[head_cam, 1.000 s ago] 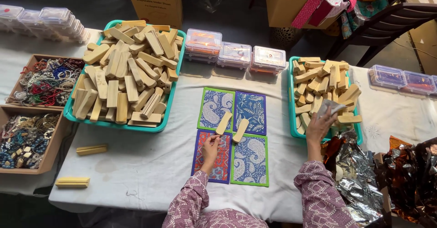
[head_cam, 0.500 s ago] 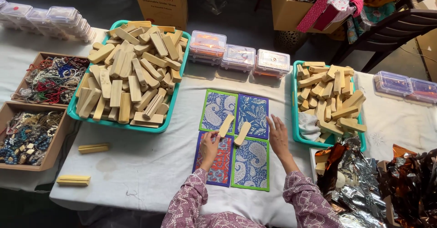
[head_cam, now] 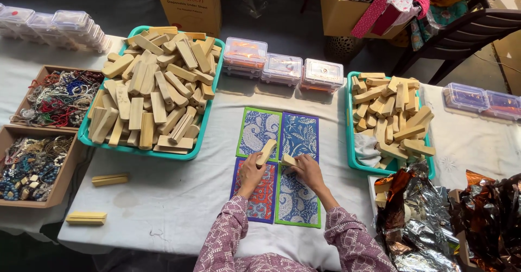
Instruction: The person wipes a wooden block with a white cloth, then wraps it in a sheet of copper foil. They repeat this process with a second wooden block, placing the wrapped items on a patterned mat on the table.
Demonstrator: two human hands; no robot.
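Four patterned cards lie in a two-by-two block on the white table: a blue card with green border [head_cam: 258, 130], a dark blue card [head_cam: 300, 135], a red and blue card [head_cam: 261, 191] and a blue and green card [head_cam: 296, 201]. My left hand [head_cam: 251, 172] holds a pale wooden block [head_cam: 266, 151] over the cards. My right hand [head_cam: 307, 170] grips a second wooden block [head_cam: 287, 159] beside it.
A big teal tray [head_cam: 202, 130] heaped with wooden blocks stands at the left, a smaller teal tray [head_cam: 350, 141] of blocks at the right. Clear plastic boxes [head_cam: 282, 68] line the back. Bead boxes [head_cam: 32, 163] sit far left, crumpled foil [head_cam: 429, 223] at right. Two loose blocks [head_cam: 110, 179] lie near the front.
My right hand came back from the right tray to the cards and took hold of the second block. The left hand stayed on its block.
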